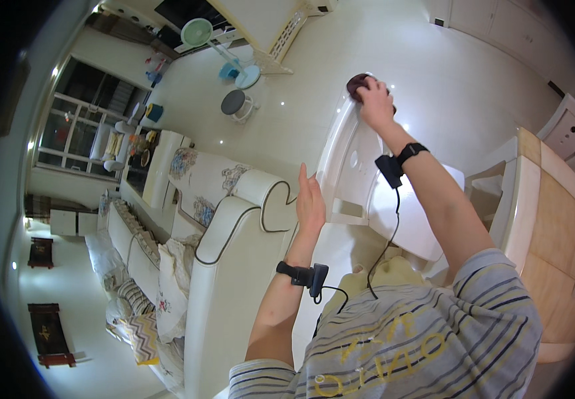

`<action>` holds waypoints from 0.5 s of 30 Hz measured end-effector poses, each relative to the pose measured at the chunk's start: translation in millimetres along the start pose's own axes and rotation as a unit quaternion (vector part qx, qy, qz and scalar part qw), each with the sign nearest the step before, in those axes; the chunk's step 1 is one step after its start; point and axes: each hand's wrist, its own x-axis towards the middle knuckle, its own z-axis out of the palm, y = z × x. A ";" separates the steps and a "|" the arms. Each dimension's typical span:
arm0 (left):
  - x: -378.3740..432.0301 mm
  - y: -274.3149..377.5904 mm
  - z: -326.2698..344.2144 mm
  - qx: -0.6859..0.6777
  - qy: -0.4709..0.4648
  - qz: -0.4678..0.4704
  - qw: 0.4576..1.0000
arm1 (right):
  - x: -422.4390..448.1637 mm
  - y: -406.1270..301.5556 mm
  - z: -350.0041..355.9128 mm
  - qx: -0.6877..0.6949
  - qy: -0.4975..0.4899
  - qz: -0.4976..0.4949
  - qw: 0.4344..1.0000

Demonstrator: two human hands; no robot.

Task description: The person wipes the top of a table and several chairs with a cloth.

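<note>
My right hand [376, 107] presses a dark maroon cloth [358, 86] against the top end of a white chair's backrest [350, 144]. Part of the cloth is hidden under the fingers. The chair's white seat [412, 214] lies below my right forearm. Beside the near side edge of the backrest is my left hand [311, 202], fingers stretched out and nothing held. Whether it touches the chair I cannot tell. Each wrist wears a black strap with a small black device and a cable.
A white sofa [237, 279] with dark piping stands close on the left. To the right is a table with a tan top [562, 224], another white chair [574, 129] beyond it. Farther off are a grey-topped stool [235, 103] and a standing fan [197, 34] on the tiled floor.
</note>
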 end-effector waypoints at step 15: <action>7.7 -31.9 4.6 -0.280 0.037 0.010 0.959 | -180.1 -113.8 -42.3 0.210 -0.073 -0.188 0.957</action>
